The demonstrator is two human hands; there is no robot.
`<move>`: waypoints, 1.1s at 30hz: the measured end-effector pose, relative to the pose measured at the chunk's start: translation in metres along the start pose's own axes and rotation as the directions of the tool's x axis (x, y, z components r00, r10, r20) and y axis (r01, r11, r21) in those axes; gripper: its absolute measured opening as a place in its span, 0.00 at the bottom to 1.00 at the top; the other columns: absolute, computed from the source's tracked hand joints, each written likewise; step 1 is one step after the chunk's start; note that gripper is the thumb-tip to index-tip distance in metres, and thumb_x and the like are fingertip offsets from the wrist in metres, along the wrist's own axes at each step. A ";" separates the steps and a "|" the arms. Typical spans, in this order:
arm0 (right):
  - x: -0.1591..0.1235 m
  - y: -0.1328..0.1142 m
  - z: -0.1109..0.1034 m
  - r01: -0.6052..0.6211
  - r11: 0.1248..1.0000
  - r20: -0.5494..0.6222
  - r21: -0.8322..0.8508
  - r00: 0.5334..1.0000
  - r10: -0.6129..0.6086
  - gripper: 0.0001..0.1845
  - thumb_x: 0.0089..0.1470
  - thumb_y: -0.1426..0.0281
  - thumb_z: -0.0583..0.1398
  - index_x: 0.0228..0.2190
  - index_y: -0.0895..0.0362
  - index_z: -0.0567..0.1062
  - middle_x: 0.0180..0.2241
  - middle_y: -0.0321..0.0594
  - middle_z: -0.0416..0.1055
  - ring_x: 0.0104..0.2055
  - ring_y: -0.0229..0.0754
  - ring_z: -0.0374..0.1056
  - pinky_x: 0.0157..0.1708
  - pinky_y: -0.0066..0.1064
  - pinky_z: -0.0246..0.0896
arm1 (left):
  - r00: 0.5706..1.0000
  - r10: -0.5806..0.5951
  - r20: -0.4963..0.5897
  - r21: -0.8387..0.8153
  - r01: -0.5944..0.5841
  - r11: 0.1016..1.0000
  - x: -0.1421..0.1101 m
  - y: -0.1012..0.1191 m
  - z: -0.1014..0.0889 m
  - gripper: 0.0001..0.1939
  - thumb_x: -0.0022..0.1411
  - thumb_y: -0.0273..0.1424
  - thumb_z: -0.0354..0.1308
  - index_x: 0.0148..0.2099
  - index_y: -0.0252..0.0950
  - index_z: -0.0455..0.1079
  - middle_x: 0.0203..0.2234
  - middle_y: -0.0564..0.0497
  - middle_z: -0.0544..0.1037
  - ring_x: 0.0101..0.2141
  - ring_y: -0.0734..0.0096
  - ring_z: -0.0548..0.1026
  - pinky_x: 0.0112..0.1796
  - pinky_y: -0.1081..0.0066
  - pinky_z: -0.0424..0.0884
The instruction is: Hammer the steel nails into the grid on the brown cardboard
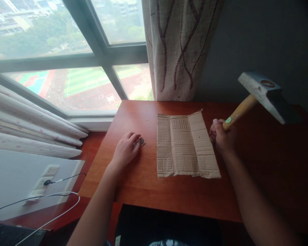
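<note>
My right hand (222, 137) is wrapped round the wooden handle of a hammer (242, 108), just right of the cardboard. The hammer's metal head is raised above the table, up and to the right. On the table's left side, my left hand (126, 148) has its fingers curled down on a small pile of nails (141, 140), partly hidden under them. Between my hands lies a creased, folded piece of cardboard (183, 153). Rows of small dark dots mark its upper middle panel, and a single dot shows on its right panel; nail heads or holes, I cannot tell.
Everything lies on a reddish-brown wooden table (141, 191). Behind it are a window (102, 51) and a patterned curtain (174, 51). At the lower left, cables (61, 193) run near a wall socket (51, 169), and a dark device (12, 234) sits in the corner.
</note>
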State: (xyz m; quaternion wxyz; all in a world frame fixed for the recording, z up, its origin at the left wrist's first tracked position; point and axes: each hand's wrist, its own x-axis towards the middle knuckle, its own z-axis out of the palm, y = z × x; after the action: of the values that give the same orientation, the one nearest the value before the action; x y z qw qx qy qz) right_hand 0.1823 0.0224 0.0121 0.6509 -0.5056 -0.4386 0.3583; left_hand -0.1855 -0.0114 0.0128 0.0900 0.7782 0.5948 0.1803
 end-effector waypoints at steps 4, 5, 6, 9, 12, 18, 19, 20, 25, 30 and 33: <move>0.000 0.000 0.000 0.005 1.000 -0.003 -0.019 1.000 -0.005 0.27 0.55 0.53 0.66 0.17 0.53 0.62 0.14 0.29 0.53 0.15 0.32 0.49 0.11 0.27 0.41 | 1.000 -0.008 0.010 -0.023 0.008 1.000 -0.011 -0.007 -0.001 0.14 0.69 0.39 0.55 0.51 0.37 0.71 0.44 0.45 0.76 0.44 0.58 0.76 0.45 0.61 0.72; 0.000 0.000 0.000 0.008 1.000 -0.001 -0.021 1.000 -0.008 0.27 0.56 0.53 0.66 0.17 0.53 0.62 0.14 0.29 0.53 0.15 0.32 0.49 0.12 0.27 0.42 | 1.000 -0.009 0.010 -0.021 0.009 1.000 -0.013 -0.008 -0.001 0.14 0.69 0.39 0.56 0.51 0.37 0.71 0.44 0.45 0.76 0.44 0.58 0.76 0.45 0.60 0.72; 0.000 0.000 0.000 0.011 1.000 0.002 -0.022 1.000 -0.011 0.27 0.56 0.53 0.66 0.18 0.53 0.62 0.14 0.29 0.53 0.15 0.32 0.49 0.12 0.27 0.42 | 1.000 -0.009 0.010 -0.018 0.010 1.000 -0.016 -0.009 -0.001 0.14 0.69 0.39 0.56 0.51 0.37 0.71 0.44 0.45 0.76 0.44 0.58 0.76 0.46 0.60 0.72; 0.000 -0.001 0.000 0.017 1.000 0.015 -0.021 1.000 -0.016 0.27 0.56 0.53 0.65 0.17 0.53 0.61 0.14 0.29 0.53 0.15 0.32 0.49 0.12 0.27 0.42 | 1.000 -0.009 0.014 -0.005 0.009 1.000 -0.021 -0.010 -0.002 0.12 0.69 0.38 0.56 0.50 0.38 0.71 0.44 0.45 0.76 0.44 0.57 0.75 0.47 0.58 0.72; 0.001 0.000 -0.001 0.025 1.000 0.018 -0.012 1.000 -0.025 0.27 0.56 0.53 0.66 0.17 0.53 0.61 0.14 0.29 0.53 0.15 0.32 0.48 0.12 0.28 0.41 | 1.000 -0.002 0.014 0.006 0.002 1.000 -0.022 -0.009 -0.002 0.11 0.69 0.36 0.54 0.49 0.38 0.71 0.45 0.45 0.75 0.46 0.56 0.75 0.48 0.57 0.72; 0.000 0.001 0.000 0.014 1.000 0.004 -0.008 1.000 -0.014 0.27 0.55 0.52 0.66 0.17 0.53 0.61 0.14 0.29 0.54 0.15 0.32 0.49 0.12 0.28 0.40 | 1.000 0.022 0.007 0.017 -0.022 1.000 -0.020 -0.006 -0.002 0.12 0.70 0.35 0.52 0.51 0.38 0.72 0.45 0.45 0.76 0.46 0.55 0.75 0.48 0.57 0.72; 0.000 0.000 0.000 0.007 1.000 0.001 -0.012 1.000 -0.007 0.28 0.55 0.52 0.66 0.17 0.53 0.61 0.14 0.29 0.54 0.15 0.32 0.49 0.12 0.28 0.40 | 1.000 0.026 0.005 0.020 -0.026 0.999 -0.020 -0.005 -0.002 0.13 0.70 0.35 0.52 0.51 0.38 0.73 0.45 0.45 0.76 0.46 0.55 0.75 0.47 0.57 0.72; 0.000 0.000 0.000 0.003 1.000 -0.002 -0.017 1.000 -0.003 0.28 0.55 0.52 0.66 0.17 0.53 0.61 0.14 0.29 0.54 0.15 0.32 0.49 0.12 0.28 0.40 | 1.000 0.029 0.002 0.023 -0.029 0.999 -0.019 -0.005 -0.002 0.13 0.70 0.36 0.52 0.51 0.38 0.73 0.45 0.45 0.76 0.46 0.55 0.75 0.47 0.57 0.72; -0.001 -0.002 0.000 0.017 0.999 0.001 -0.032 1.000 -0.017 0.28 0.55 0.52 0.66 0.17 0.53 0.61 0.13 0.30 0.53 0.15 0.32 0.49 0.12 0.28 0.42 | 0.999 0.045 0.000 0.013 -0.045 0.999 -0.016 -0.001 -0.002 0.12 0.71 0.35 0.52 0.49 0.37 0.73 0.45 0.44 0.76 0.45 0.57 0.75 0.47 0.58 0.73; -0.001 -0.003 0.001 0.012 1.000 0.002 -0.028 1.000 -0.011 0.28 0.55 0.52 0.66 0.17 0.53 0.61 0.14 0.30 0.54 0.15 0.32 0.49 0.12 0.28 0.42 | 0.999 0.051 -0.002 0.001 -0.051 0.999 -0.013 0.002 0.000 0.12 0.71 0.34 0.51 0.48 0.36 0.74 0.45 0.44 0.76 0.45 0.57 0.75 0.47 0.58 0.73; -0.001 -0.003 0.000 0.010 0.999 0.003 -0.038 1.000 -0.010 0.28 0.55 0.52 0.66 0.17 0.53 0.61 0.14 0.30 0.54 0.15 0.32 0.49 0.12 0.28 0.42 | 0.998 0.056 -0.007 0.000 -0.056 0.998 -0.012 0.003 0.001 0.12 0.71 0.34 0.51 0.48 0.37 0.74 0.45 0.44 0.76 0.45 0.58 0.75 0.47 0.59 0.73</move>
State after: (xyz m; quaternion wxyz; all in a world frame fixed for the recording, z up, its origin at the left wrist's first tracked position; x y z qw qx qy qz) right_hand 0.1819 0.0208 0.0149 0.6423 -0.5152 -0.4490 0.3471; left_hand -0.1852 -0.0238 0.0109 0.0830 0.7937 0.5733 0.1857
